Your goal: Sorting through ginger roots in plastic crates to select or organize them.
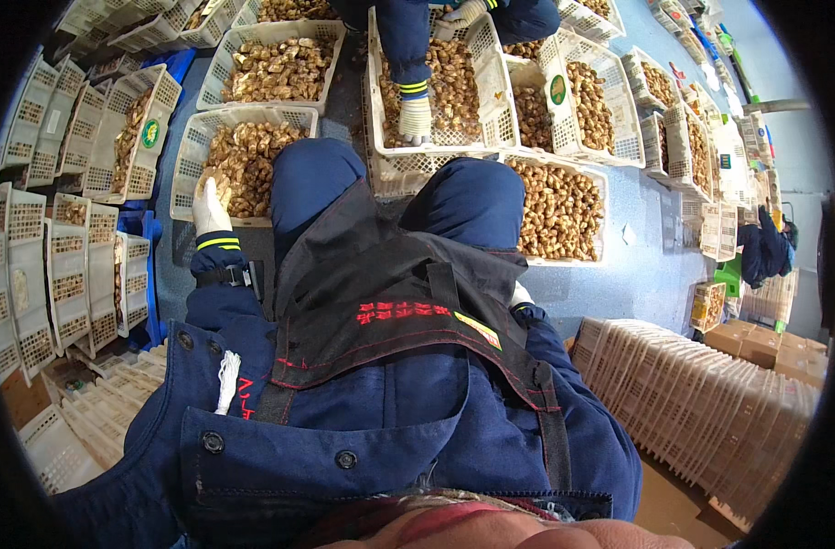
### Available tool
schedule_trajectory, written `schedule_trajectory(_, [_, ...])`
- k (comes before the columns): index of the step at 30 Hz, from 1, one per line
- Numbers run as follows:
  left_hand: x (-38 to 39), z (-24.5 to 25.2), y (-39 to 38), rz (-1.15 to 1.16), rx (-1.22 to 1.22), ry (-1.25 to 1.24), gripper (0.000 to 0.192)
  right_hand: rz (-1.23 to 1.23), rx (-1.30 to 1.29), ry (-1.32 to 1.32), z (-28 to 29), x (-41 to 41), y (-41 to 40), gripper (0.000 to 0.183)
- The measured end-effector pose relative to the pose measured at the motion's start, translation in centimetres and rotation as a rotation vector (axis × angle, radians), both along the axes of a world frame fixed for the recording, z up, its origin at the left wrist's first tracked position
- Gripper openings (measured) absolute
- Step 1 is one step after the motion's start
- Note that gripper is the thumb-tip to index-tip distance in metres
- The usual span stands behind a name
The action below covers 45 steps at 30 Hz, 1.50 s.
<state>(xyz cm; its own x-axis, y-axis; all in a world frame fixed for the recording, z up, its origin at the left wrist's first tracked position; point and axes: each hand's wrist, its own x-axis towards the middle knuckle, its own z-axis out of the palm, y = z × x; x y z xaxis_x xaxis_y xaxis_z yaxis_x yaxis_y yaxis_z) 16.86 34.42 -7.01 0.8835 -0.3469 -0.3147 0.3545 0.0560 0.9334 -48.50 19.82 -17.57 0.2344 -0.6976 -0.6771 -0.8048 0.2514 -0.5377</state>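
My left hand [212, 207], in a white glove with tan-stained fingers, is at the left wall of a white plastic crate [188, 154]. Its thumb stands apart from the fingers, beside a heap of brown knobbly produce [249, 161], and I see nothing clearly gripped. My right hand [520, 295] shows only as a bit of white glove by my right thigh; the apron and sleeve hide the rest. A second crate [604, 206] of smaller, rounder brown pieces [558, 213] stands beyond my right knee.
Opposite, a co-worker's gloved hand [415, 120] reaches into a produce crate [489, 75]. Filled crates [215, 72] stand farther off. Stacked crates [74, 274] line the left, and a long nested crate stack [692, 405] is at right. Another person [767, 247] is at far right, near cardboard boxes [760, 343].
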Motion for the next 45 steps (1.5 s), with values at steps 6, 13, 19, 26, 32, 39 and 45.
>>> schedule_trajectory(6, [0.2, -0.5, 0.0, -0.016, -0.005, -0.015, 0.034, 0.09, -0.012, 0.072, 0.7, 0.2, -0.1, 0.049])
schedule_trajectory(13, [1.1, -1.8, 0.0, -0.021, -0.004, 0.028, 0.033, -0.044, 0.038, 0.088, 0.7, 0.5, 0.0, 0.051])
schedule_trajectory(19, [1.4, -2.1, 0.1, -0.057, -0.03, 0.023, 0.033, 0.023, -0.009, 0.065, -0.1, 0.0, -0.3, 0.054])
schedule_trajectory(26, [0.1, -0.5, -0.4, -0.043, -0.008, -0.003, 0.033, 0.049, -0.025, -0.005, -0.6, -0.5, -0.4, 0.054])
schedule_trajectory(32, [0.6, -1.3, 0.1, -0.011, 0.011, -0.006, 0.034, 0.052, -0.026, 0.132, -0.6, -0.3, -0.4, 0.054])
schedule_trajectory(39, [-0.2, -0.4, -0.2, -0.03, -0.009, 0.017, 0.034, 0.059, -0.027, 0.057, -1.3, -0.8, -0.2, 0.056])
schedule_trajectory(45, [-0.4, -0.2, -0.2, -0.047, 0.02, -0.015, 0.034, 0.011, -0.018, 0.154, 0.0, -0.1, 0.1, 0.059])
